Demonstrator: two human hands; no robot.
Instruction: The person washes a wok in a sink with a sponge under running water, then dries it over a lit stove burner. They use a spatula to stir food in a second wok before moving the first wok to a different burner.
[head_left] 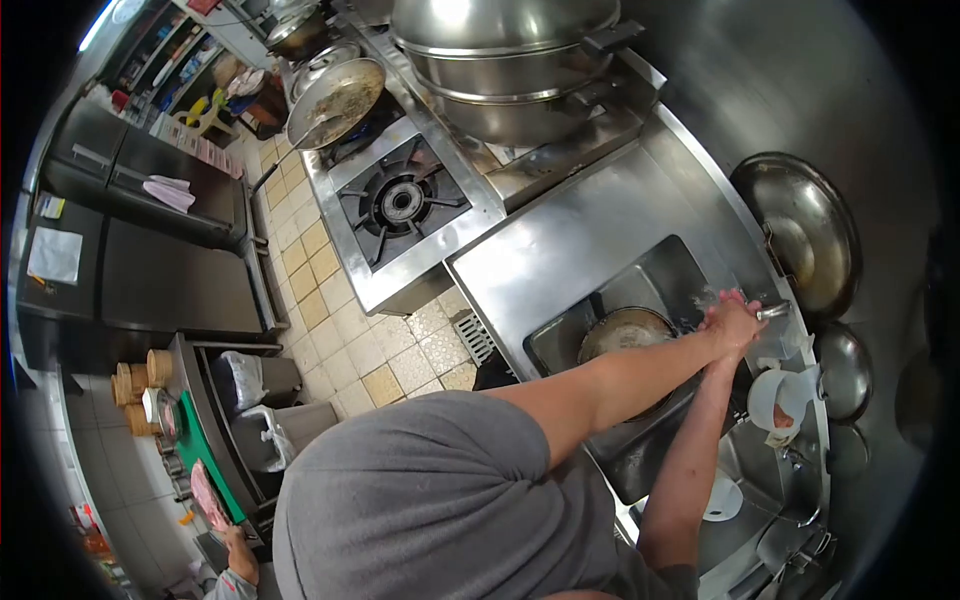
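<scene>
My left hand (738,325) and my right hand (724,352) are pressed together beside the metal tap (774,312), at the far edge of the sink. Their fingers look closed round each other, and I make out no object between them. Water splashes near the fingers. Below and to the left of the hands, a round pan (628,332) lies in the sink basin (660,275), partly hidden by my left forearm. To the right of my wrists stands a white container (768,398).
A bare burner (403,201) and a wok (337,103) are on the stove, beside a large steamer (510,70). Metal lids (800,235) lean at the right wall. A co-worker's hand (238,552) touches meat (208,495) on a green board (206,445).
</scene>
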